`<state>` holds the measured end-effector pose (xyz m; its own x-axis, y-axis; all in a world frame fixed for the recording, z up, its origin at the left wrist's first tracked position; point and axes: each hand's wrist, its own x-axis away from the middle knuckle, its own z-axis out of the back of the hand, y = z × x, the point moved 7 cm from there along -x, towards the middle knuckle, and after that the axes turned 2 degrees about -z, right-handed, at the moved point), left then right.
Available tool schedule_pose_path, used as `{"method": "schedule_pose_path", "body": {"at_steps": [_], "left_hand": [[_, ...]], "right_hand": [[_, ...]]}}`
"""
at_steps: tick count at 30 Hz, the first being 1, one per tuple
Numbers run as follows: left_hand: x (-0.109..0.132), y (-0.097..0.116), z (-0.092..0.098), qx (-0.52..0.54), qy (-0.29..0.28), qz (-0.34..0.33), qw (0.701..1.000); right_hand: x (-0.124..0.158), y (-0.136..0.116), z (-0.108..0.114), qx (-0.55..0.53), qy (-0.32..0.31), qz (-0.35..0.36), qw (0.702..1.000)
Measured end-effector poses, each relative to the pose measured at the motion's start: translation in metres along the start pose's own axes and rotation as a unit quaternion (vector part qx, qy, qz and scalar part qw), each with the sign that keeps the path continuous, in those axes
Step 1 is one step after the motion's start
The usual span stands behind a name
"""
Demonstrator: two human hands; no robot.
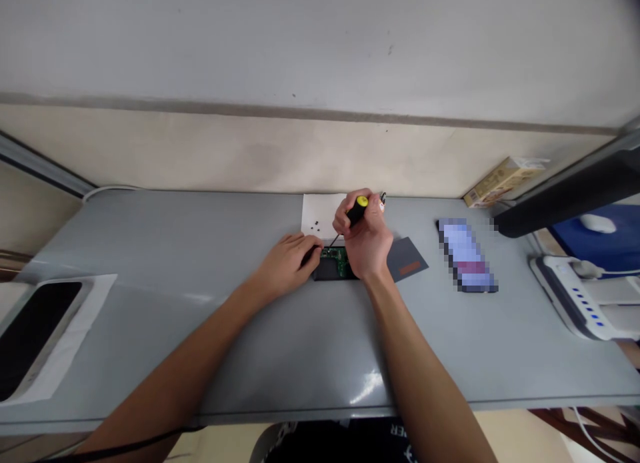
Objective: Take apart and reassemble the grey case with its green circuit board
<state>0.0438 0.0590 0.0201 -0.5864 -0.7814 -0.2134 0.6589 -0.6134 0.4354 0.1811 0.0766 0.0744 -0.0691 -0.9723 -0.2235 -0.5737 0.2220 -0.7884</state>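
Note:
My right hand [371,246] is wrapped round a screwdriver [357,211] with a black handle and a yellow end cap. Its thin shaft slants down to the left, with the tip at the upper left part of an opened black device [327,271]. Inside that casing a green circuit board [342,261] shows. My left hand [286,263] is closed on the device's left end, thumb and fingers at its edge. Behind the device lies a sheet of white paper [320,208] with several tiny dark pieces [315,227]. My right hand hides the device's right end.
Right of the device is a dark grey flat panel [409,257] with a brown-orange patch. Farther right lie a phone [466,256], a power strip [575,296] and a small box [503,181]. A black-screened device [37,329] rests on paper at left. A wall stands behind.

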Motion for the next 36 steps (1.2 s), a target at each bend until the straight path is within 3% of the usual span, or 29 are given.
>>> {"method": "schedule_pose_path", "body": {"at_steps": [25, 36], "left_hand": [[0.0, -0.003, 0.002, 0.02, 0.004, 0.024, 1.0], [-0.003, 0.008, 0.022, 0.052, 0.089, -0.004, 0.995]], "right_hand": [[-0.001, -0.01, -0.001, -0.017, 0.007, -0.007, 1.0], [-0.005, -0.028, 0.012, -0.097, 0.03, 0.01, 0.995]]}}
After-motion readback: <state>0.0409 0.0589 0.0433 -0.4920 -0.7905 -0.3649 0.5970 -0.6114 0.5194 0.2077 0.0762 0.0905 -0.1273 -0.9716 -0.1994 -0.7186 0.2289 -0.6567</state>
